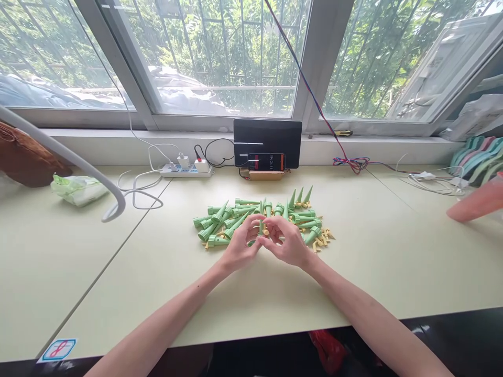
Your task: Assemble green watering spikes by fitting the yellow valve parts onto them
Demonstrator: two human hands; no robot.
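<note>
My left hand (242, 245) is closed around a green plastic plant-watering spike (261, 220) that stands point up between my hands. Close against it, the fingers of my right hand (290, 244) pinch a small yellow plastic piece (266, 232). My thumbs nearly meet at the base of the spike. Behind and beside both hands lies a loose pile of green spikes (216, 222), several with ribbed caps. Small yellow pieces (324, 238) are heaped to the right of my right hand. Three green spikes (301, 196) stand upright in a row at the back right of the pile.
A dark tablet (267, 136) with a phone (267, 162) before it leans at the window sill. A power strip (186, 170) with white cables lies back left. A white curved bar (70, 152) reaches in from the left. A reddish object (477, 199) is at right.
</note>
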